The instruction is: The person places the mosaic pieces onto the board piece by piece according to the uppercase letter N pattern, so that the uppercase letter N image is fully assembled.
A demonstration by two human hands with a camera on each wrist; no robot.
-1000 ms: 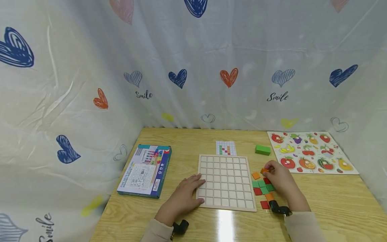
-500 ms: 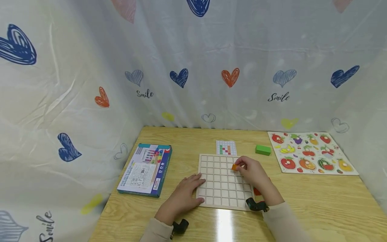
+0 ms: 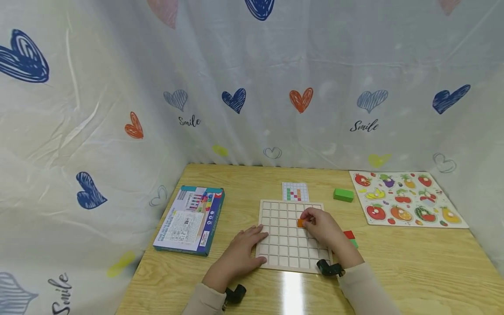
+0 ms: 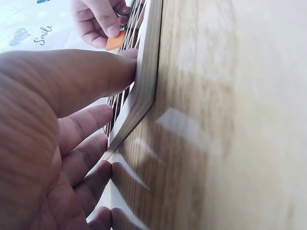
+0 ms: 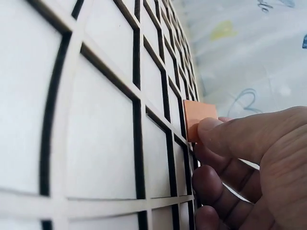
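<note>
Head view: The grid board (image 3: 283,239) lies flat on the surface (image 3: 425,267). The left hand (image 3: 240,253) rests at its left edge, fingers spread and relaxed, gripping nothing. The right hand (image 3: 323,228) pinches an orange tile (image 3: 300,223) over the upper right part of the board. A printed card (image 3: 295,192) with a coloured-square pattern lies just beyond the board's far edge; check the cell against it before release. A red tile (image 3: 349,235) and a green tile (image 3: 354,243) show beside the right forearm.

Left wrist view: The left thumb touches the board's rim near a corner; the other fingers extend along the adjacent side. This light contact appears sufficient to steady the board. Apply no upward force at the rim, as a tilted board could make seating harder.

Right wrist view: The thumb and the opposing fingers grip the orange tile by one side, its free edge next to the raised lattice. The tile stands at an angle to the board; whether it touches the lattice cannot be determined. For a clean fit, align the edges with the cell walls, lower the free edge first, then press the tile level.
</note>
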